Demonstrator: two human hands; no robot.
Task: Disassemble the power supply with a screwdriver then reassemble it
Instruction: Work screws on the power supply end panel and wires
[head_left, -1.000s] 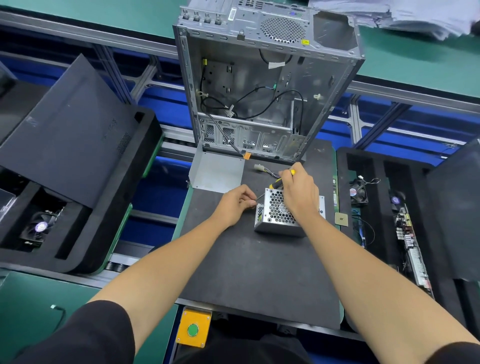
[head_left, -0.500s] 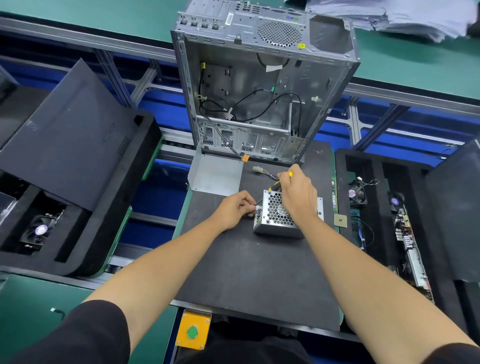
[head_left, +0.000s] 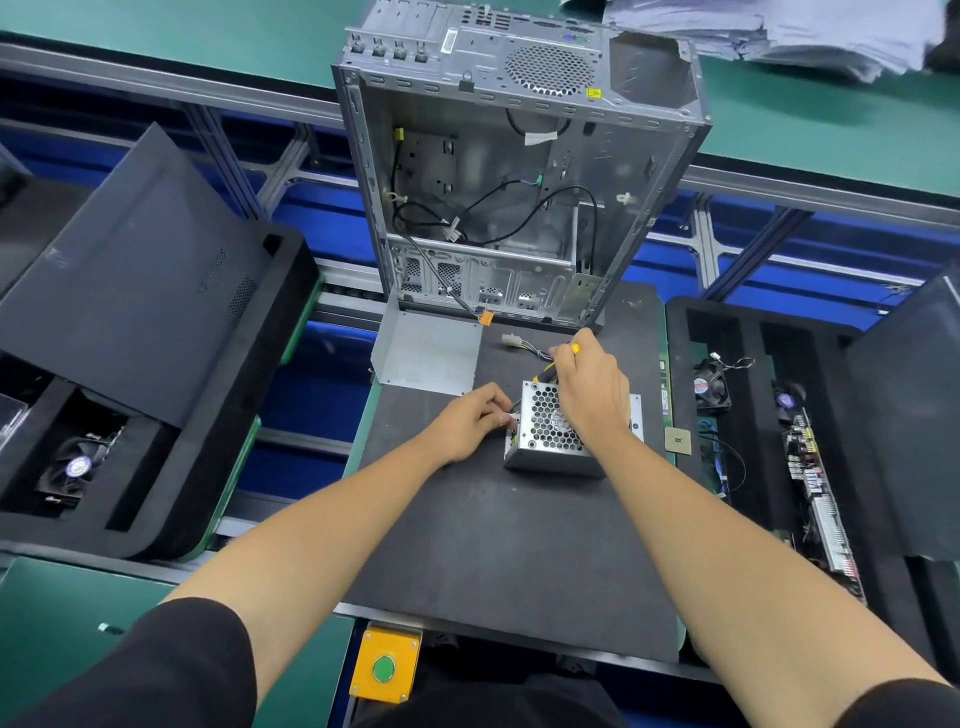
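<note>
Gripping a yellow-handled screwdriver (head_left: 558, 364) in closed fingers, the right hand (head_left: 592, 387) covers the power supply (head_left: 550, 436) at frame centre; the left hand (head_left: 475, 423) pinches its left edge.

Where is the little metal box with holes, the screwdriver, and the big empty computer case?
power supply (head_left: 550, 434), head view, on its honeycomb top grille
screwdriver (head_left: 574, 348), head view, on its yellow handle end
computer case (head_left: 519, 78), head view, on its rear panel

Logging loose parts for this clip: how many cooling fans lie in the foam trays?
3: one fan in the left tray, two in the right tray, one with loose wires, another beside it. Panels may hide more.
</note>
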